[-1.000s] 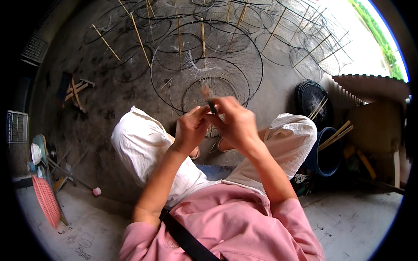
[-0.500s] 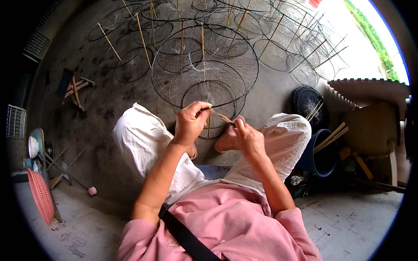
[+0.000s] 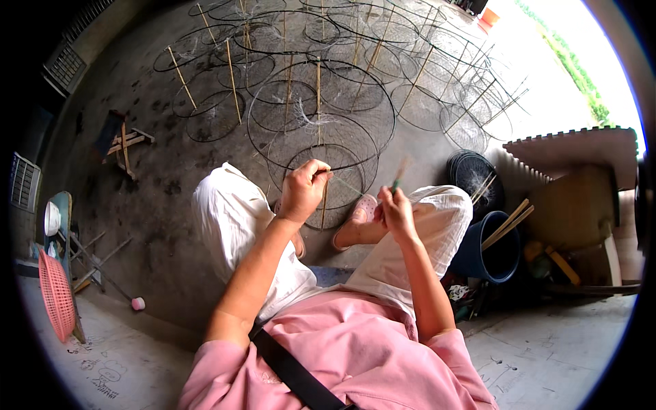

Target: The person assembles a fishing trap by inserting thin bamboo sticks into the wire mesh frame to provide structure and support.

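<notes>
The person is sitting on the concrete floor (image 3: 171,205) with a frame of black wire rings (image 3: 321,147) and bamboo sticks standing just ahead of the knees. The left hand (image 3: 304,191) is gripping the nearest ring, fingers clamped on the wire where an upright bamboo stick (image 3: 324,205) is crossing it. The right hand (image 3: 395,212) is hovering just beside it, fingers pinched together on a thin, blurred tool (image 3: 398,179) pointing up and away, with a faint thread (image 3: 348,184) running leftward toward the ring.

Pink shirt (image 3: 355,348), white trousers (image 3: 236,219), dark blue bucket (image 3: 495,256), pink basket (image 3: 56,295), black wire rings (image 3: 321,116).
</notes>
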A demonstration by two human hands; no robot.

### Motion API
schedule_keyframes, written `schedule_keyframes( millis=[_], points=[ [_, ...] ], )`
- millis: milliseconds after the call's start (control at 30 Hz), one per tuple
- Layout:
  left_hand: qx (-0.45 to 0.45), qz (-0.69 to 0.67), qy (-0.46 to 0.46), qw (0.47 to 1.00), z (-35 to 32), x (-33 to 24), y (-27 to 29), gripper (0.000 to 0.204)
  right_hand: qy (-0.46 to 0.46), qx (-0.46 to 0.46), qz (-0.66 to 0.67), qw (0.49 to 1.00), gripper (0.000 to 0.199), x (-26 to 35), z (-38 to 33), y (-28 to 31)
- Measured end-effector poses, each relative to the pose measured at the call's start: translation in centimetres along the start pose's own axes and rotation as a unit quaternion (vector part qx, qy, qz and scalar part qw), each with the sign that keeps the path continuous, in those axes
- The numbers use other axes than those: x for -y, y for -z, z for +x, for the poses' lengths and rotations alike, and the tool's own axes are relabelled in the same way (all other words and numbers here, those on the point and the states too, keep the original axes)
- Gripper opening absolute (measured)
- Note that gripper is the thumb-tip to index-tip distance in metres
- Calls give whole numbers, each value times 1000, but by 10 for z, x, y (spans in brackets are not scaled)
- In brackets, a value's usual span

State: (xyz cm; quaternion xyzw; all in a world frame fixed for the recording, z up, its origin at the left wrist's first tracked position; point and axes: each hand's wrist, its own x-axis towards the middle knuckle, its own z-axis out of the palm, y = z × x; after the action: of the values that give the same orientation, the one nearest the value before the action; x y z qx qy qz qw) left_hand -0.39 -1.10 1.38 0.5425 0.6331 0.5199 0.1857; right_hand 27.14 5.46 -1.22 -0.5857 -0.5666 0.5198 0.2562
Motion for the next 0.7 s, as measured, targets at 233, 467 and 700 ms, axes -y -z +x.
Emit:
schedule_keyframes(
  millis=[233, 467, 700],
  points=[
    [-37, -15, -43, 998, -8, 13, 5, 8, 195, 67, -346, 915, 37, 39, -35, -56],
    [-46, -12, -44, 998, -11, 12, 10, 8, 517, 22, -125, 846, 35, 95, -86, -56],
    [-47, 1, -79, 996, -6, 3, 10, 8, 9, 29, -83, 996, 49, -6, -8, -44]
  ],
)
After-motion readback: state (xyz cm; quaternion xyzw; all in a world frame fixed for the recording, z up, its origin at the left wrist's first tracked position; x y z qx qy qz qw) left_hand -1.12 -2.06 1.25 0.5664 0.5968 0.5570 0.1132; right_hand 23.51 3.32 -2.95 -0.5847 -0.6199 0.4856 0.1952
